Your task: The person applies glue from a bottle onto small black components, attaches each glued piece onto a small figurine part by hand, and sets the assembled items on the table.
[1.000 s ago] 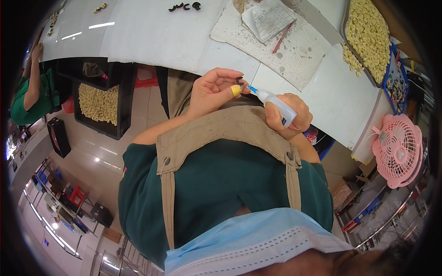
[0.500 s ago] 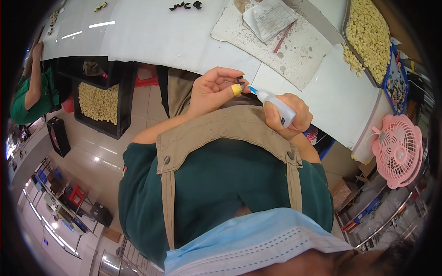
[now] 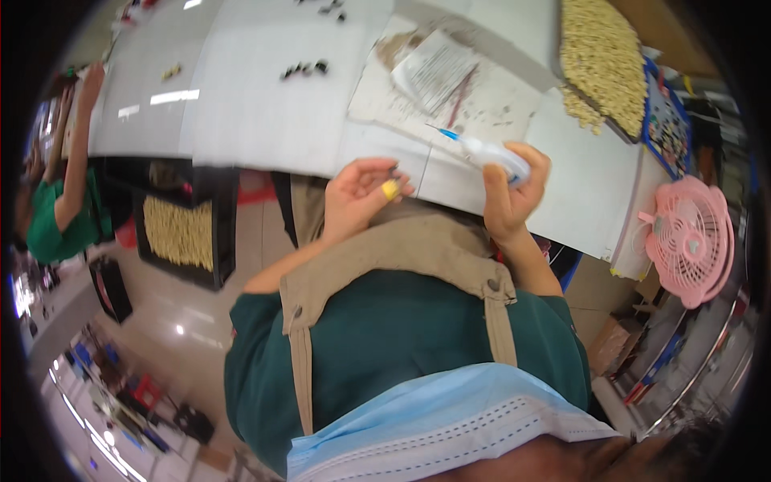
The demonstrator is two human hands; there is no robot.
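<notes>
My left hand [image 3: 357, 197] is at the table's near edge, its thumb and fingers pinched on a small dark curved piece [image 3: 394, 171]. Yellow tape [image 3: 391, 189] wraps the thumb. What the piece is cannot be made out. To the right, my right hand [image 3: 518, 189] grips a translucent white squeeze bottle [image 3: 483, 153] with a blue nozzle [image 3: 448, 134] and thin needle tip. The bottle lies tilted, tip up and to the left, over the front of a stained white board [image 3: 377, 108]. Tip and dark piece are apart.
Small dark pieces [image 3: 305, 69] lie in a row on the white table [image 3: 249, 104]. A paper sheet [image 3: 434, 71] rests on the board. Far right are a tray of yellowish pieces [image 3: 602, 56], a blue basket [image 3: 666, 120] and a pink fan [image 3: 688, 241]. A co-worker's arm [image 3: 78, 153] reaches in at left.
My right hand has drawn the bottle away from the dark piece, up and forward over the table. The left hand keeps its pinch. The whole view has shifted and blurred slightly.
</notes>
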